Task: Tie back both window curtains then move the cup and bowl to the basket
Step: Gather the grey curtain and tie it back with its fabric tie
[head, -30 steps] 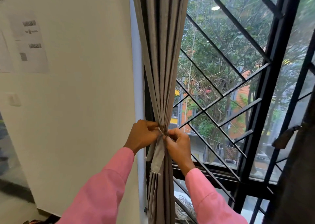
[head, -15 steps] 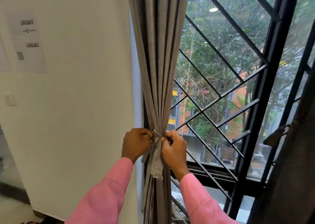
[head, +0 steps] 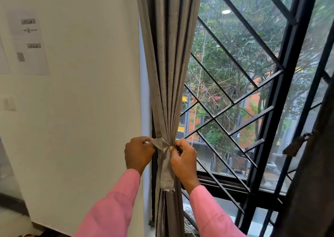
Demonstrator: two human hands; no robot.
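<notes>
Left grip [head: 139,152], right grip [head: 183,157] pinch tieback [head: 166,168], curtain [head: 168,74] between

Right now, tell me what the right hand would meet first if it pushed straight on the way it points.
The tie band round the gathered curtain: the right hand pinches it, so nothing seems to lie between, as far as depth shows.

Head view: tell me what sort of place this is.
Probably an upper-floor room indoors, at a window. A grey curtain hangs beside a black barred window grille, a printed sheet is stuck to the white wall, and trees and an orange building show outside.
</notes>
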